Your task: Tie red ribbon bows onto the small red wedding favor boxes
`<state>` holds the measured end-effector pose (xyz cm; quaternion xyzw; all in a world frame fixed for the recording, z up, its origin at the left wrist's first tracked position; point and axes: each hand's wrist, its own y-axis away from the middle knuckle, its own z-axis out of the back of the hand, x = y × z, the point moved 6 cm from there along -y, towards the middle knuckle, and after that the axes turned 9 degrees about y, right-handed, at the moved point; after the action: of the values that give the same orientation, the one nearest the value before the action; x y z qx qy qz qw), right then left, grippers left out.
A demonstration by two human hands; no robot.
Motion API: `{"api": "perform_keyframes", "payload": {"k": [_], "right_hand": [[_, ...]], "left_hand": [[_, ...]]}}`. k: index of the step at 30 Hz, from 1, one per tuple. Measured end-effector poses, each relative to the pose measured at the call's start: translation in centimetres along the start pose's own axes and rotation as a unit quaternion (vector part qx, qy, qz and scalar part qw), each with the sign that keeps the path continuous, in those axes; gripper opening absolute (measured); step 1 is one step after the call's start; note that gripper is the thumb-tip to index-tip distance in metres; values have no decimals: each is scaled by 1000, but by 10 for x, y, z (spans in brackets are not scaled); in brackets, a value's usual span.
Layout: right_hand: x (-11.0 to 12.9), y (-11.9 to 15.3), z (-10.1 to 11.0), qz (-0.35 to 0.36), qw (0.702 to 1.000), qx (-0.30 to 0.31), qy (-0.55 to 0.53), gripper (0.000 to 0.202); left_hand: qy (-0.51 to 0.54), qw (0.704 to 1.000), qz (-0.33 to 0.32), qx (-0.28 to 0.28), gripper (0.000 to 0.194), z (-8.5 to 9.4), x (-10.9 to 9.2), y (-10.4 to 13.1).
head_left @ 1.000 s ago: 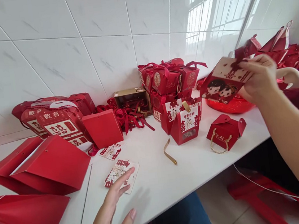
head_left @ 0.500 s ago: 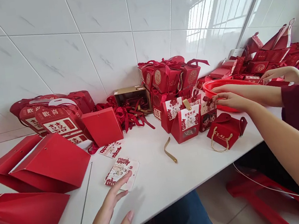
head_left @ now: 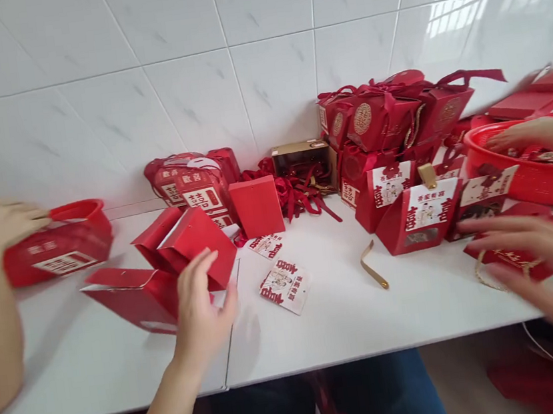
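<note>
My left hand (head_left: 203,310), thumb and fingers apart, is in front of the upright plain red bags (head_left: 205,242); whether its fingertips touch them I cannot tell. At the right, my right hand (head_left: 550,261) is blurred, its fingers stretched out and nothing in them. It partly covers a small red box (head_left: 540,262) with a rope handle. Printed cards (head_left: 283,287) lie on the white table (head_left: 322,335) between my hands. To their right is a gold strap (head_left: 373,265). Two finished-looking red bags with white printed tops (head_left: 428,212) stand left of my right hand.
A person's hand (head_left: 1,224) at the far left is at a red box (head_left: 60,250) by a red basket. Another person's hand (head_left: 540,137) reaches into the right basket (head_left: 529,176). Stacked boxes (head_left: 381,120) and a ribbon-filled carton (head_left: 299,147) line the wall.
The view has swung left, bringing in the left basket and a person's hand. My left hand has moved from the cards to the red bags. My right hand has drawn back from the basket.
</note>
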<state>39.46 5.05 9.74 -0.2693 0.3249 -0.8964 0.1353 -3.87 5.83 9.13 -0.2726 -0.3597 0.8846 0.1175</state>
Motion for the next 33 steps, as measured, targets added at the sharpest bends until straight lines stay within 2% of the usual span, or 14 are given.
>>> {"api": "perform_keyframes", "payload": {"k": [1,3,5,6,8,11,13,15,19,22,25,30,31,33], "right_hand": [[24,3,-26,66,995,74,-14,28],[57,13,-82,127,966,224,-5,27],[82,22,-128,169,935,312,3,33],[91,25,-147,182,922,342,7,36],[106,24,-178,187,905,381,16,49],[121,11,-211,140,905,402,29,72],[129,1,-225,110,910,398,34,88],[138,-6,-233,105,914,392,29,99],[147,-8,-235,106,917,385,11,90],[141,-11,-223,101,934,344,-9,89],[127,-22,-201,72,956,259,-115,82],[92,-39,-169,-40,945,161,-282,63],[84,-41,-166,-76,937,142,-309,60],[68,-44,-162,-165,901,94,-390,52]], "left_hand": [[-18,998,-23,-61,43,16,-3,-7],[-69,979,-68,-182,41,48,-9,-13],[-125,957,-69,-251,43,72,-9,-13],[-143,954,-47,-261,48,80,-5,-12],[-146,958,22,-245,65,87,12,-10],[-110,971,119,-175,96,78,45,-6],[-111,973,130,-153,105,70,62,-3],[-121,975,100,-158,95,68,72,0],[-53,980,62,-184,53,80,82,9],[66,976,69,-194,33,92,80,20],[174,963,82,-189,23,93,67,34],[306,938,58,-149,22,71,37,54],[326,934,40,-139,23,64,31,55],[360,926,-11,-113,25,47,18,52]]}}
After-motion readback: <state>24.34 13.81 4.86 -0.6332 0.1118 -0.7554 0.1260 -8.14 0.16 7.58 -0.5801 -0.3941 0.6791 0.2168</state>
